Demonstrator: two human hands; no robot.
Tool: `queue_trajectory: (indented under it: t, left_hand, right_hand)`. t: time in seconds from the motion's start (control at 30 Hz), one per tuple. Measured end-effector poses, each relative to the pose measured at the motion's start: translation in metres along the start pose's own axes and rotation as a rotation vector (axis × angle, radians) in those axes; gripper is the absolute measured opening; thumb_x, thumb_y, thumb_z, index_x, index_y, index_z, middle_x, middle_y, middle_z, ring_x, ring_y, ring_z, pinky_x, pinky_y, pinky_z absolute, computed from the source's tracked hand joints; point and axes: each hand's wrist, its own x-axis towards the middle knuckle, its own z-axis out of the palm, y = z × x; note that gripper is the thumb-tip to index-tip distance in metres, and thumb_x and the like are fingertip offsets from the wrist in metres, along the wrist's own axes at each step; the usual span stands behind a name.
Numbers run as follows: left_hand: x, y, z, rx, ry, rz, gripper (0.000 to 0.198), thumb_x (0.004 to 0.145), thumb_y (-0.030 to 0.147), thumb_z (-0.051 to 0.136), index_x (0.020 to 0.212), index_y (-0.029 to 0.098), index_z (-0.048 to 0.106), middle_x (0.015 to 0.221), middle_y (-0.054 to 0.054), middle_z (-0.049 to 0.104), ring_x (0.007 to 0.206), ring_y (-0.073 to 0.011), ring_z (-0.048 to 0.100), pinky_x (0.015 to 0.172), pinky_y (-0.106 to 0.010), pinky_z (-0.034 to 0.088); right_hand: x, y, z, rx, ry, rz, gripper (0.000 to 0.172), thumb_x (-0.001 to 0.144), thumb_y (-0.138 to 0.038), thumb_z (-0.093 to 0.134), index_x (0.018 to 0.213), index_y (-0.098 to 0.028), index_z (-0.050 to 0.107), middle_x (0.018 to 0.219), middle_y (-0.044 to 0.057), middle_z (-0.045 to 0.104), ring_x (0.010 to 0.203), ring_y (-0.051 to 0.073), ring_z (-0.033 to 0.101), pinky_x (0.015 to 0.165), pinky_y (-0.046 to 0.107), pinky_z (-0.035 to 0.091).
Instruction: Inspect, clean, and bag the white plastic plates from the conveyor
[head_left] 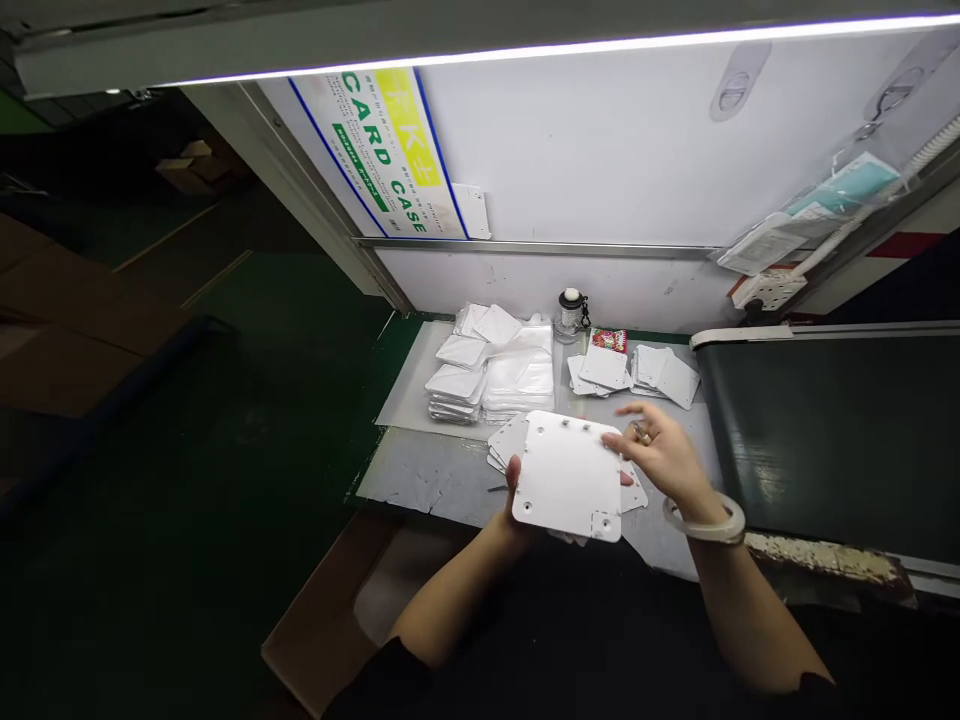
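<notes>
My left hand [514, 495] grips the lower left edge of a white plastic square sheet [566, 478], with the thumb in front and the other fingers hidden behind it. Small metal studs run along the sheet's top edge, and holes mark its corners. My right hand [660, 450] is spread open just beside the sheet's upper right corner, and I cannot tell if it touches. A white bangle circles that wrist. Under the held sheet lies a loose pile of similar white sheets [510, 440].
Behind my hands are stacks of white cards [457, 385], clear plastic bags [521, 370], more white sheets [660, 378], a small bottle [570, 315] and a red packet [609, 340]. A dark conveyor belt [825, 430] runs on the right, and a cardboard box [330, 625] lies below the table edge.
</notes>
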Motion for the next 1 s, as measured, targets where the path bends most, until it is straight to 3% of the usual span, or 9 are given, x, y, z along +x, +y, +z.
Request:
queue_trajectory:
  t: [0.07,0.1,0.2,0.27,0.33,0.53,0.7,1.0]
  left_hand:
    - [-0.008,0.011,0.015,-0.036,-0.052,0.066,0.111,0.047,0.092,0.044,0.134,0.022,0.04,0.125,-0.017,0.057,0.111,-0.0425,0.055,0.083,-0.056,0.046]
    - [-0.011,0.017,0.019,-0.057,-0.068,0.113,0.108,0.049,0.087,0.05,0.135,0.023,0.038,0.126,-0.017,0.056,0.111,-0.0419,0.055,0.083,-0.056,0.046]
    - [-0.017,0.028,0.022,-0.044,-0.017,0.27,0.102,0.048,0.075,0.061,0.135,0.026,0.039,0.128,-0.013,0.056,0.115,-0.0409,0.051,0.088,-0.055,0.045]
    - [-0.02,0.03,0.019,-0.021,0.043,0.309,0.103,0.044,0.074,0.063,0.133,0.026,0.042,0.127,-0.012,0.057,0.119,-0.0413,0.048,0.092,-0.055,0.043]
    - [-0.022,0.027,0.016,-0.016,0.083,0.318,0.105,0.041,0.075,0.064,0.132,0.026,0.045,0.126,-0.011,0.058,0.122,-0.0413,0.045,0.095,-0.055,0.042]
    - [-0.03,0.021,0.016,-0.107,0.061,0.331,0.096,0.043,0.064,0.069,0.128,0.022,0.053,0.123,-0.01,0.061,0.122,-0.0398,0.048,0.095,-0.047,0.046]
    - [-0.034,0.021,0.02,-0.136,0.017,0.296,0.09,0.044,0.061,0.07,0.126,0.026,0.056,0.121,-0.007,0.063,0.121,-0.0404,0.05,0.093,-0.048,0.048]
    - [-0.033,0.01,0.008,-0.114,0.042,0.293,0.095,0.043,0.065,0.067,0.128,0.024,0.054,0.121,-0.009,0.064,0.124,-0.0411,0.047,0.093,-0.05,0.047]
  right_hand:
    - [-0.013,-0.014,0.001,-0.231,0.216,-0.149,0.046,0.077,-0.048,0.068,0.108,-0.019,0.052,0.062,-0.003,0.057,0.05,0.013,0.053,0.046,0.024,0.038]
    - [-0.022,-0.02,0.002,-0.309,0.24,-0.236,0.039,0.082,-0.044,0.063,0.11,-0.02,0.051,0.07,0.0,0.061,0.056,0.015,0.057,0.05,0.025,0.041]
    - [-0.05,-0.038,0.005,-0.378,0.018,-0.548,0.016,0.092,-0.026,0.051,0.107,-0.023,0.055,0.089,0.006,0.066,0.074,0.015,0.063,0.062,0.026,0.048]
    - [-0.063,-0.045,0.011,-0.391,-0.11,-0.73,0.023,0.089,-0.017,0.054,0.11,-0.024,0.057,0.091,0.006,0.066,0.079,0.016,0.063,0.067,0.026,0.049]
    - [-0.068,-0.049,0.019,-0.405,-0.128,-0.828,0.028,0.086,-0.014,0.059,0.112,-0.024,0.058,0.091,0.006,0.066,0.078,0.016,0.062,0.068,0.027,0.048]
    - [-0.062,-0.044,0.036,-0.459,0.045,-0.886,0.015,0.076,-0.021,0.074,0.087,-0.02,0.064,0.079,0.003,0.063,0.059,0.01,0.051,0.056,0.026,0.04]
    - [-0.061,-0.042,0.039,-0.433,0.057,-0.873,0.017,0.074,-0.025,0.077,0.084,-0.018,0.064,0.077,0.003,0.062,0.059,0.01,0.05,0.056,0.026,0.04]
    - [-0.06,-0.037,0.039,-0.455,0.043,-0.881,0.02,0.073,-0.028,0.077,0.084,-0.018,0.064,0.077,0.003,0.062,0.059,0.01,0.051,0.056,0.027,0.04]
